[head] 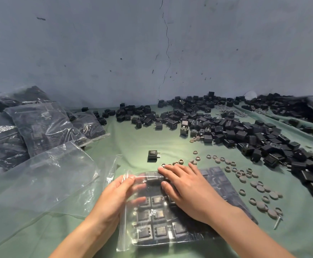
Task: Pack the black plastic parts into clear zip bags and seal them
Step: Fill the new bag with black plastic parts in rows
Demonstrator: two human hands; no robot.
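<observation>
A clear zip bag [157, 233] lies flat on the green cloth in front of me, filled with rows of black plastic parts. Its zip edge runs down the left side. My left hand [114, 198] is at that open edge, its fingers reaching inside the bag under the film. My right hand [187, 189] lies flat on top of the bag, fingers straight, pressing on the parts. One loose black part [152, 155] stands on the cloth just beyond the bag.
A large heap of black parts [226, 125] spreads across the back and right. Small grey rings and discs [252, 181] lie scattered to the right of the bag. Empty clear bags [45, 183] lie at left, filled bags [40, 127] behind them. A screw [277, 221] lies near right.
</observation>
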